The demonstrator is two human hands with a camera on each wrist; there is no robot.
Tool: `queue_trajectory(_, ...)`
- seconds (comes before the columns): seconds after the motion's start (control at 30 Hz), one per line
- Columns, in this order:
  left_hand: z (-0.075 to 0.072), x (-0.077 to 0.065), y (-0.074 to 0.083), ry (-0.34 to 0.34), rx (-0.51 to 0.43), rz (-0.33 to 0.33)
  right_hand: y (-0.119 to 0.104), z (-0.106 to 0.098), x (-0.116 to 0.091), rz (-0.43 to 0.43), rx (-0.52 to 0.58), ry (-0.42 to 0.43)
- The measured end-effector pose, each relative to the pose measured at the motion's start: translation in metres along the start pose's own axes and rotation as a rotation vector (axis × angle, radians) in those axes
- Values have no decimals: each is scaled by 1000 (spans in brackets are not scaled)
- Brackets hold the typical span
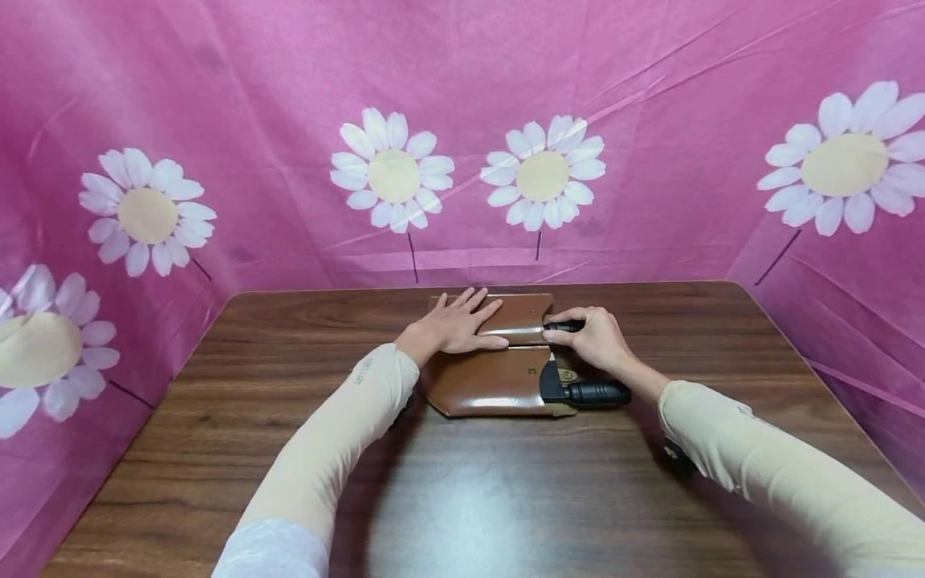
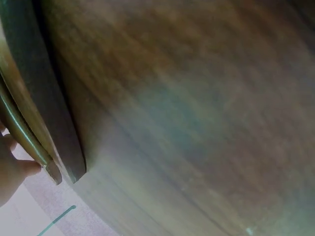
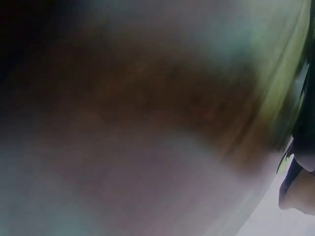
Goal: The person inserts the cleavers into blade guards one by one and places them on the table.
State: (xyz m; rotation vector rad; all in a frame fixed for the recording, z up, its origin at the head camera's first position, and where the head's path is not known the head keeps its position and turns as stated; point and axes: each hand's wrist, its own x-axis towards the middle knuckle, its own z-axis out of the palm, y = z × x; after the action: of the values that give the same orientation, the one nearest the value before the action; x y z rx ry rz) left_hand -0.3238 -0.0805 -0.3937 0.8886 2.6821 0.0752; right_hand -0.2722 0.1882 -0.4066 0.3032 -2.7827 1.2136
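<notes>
Two brown leather sheaths lie one behind the other on the table. Across the rear sheath [image 1: 526, 309] my left hand [image 1: 461, 325] rests with its fingers spread. At that sheath's right end, my right hand [image 1: 596, 341] pinches the black handle of a knife [image 1: 566, 326]; its blade is hidden. The front sheath [image 1: 480, 381] holds a second black-handled knife [image 1: 598, 393], with part of its dark, wide blade showing at the mouth. In the left wrist view, the left thumb [image 2: 29, 168] touches a sheath's edge. The right wrist view is mostly blurred, with fingers [image 3: 299, 194] at its right edge.
The wooden table [image 1: 289, 449] stretches around the sheaths, its far edge just behind them. A pink cloth [image 1: 462, 48] printed with white daisies hangs behind and at both sides. Light glares off the tabletop near the front.
</notes>
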Motion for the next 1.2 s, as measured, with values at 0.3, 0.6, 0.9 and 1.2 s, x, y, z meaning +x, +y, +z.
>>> queue_trajectory(0.3, 0, 6, -2, -45, -19, -14, 3, -1, 5, 17, 6, -42)
queue_trajectory(0.6, -3, 12, -7, -60, -2, -11, 2, -5, 14, 26, -11, -90)
queue_trajectory(0.9, -3, 10, -7, -44, 2, -12, 0, -4, 15, 34, -8, -96)
queue_trajectory(1.2, -1, 8, -6, -40, -17, -18, -1, -4, 15, 40, -33, -107)
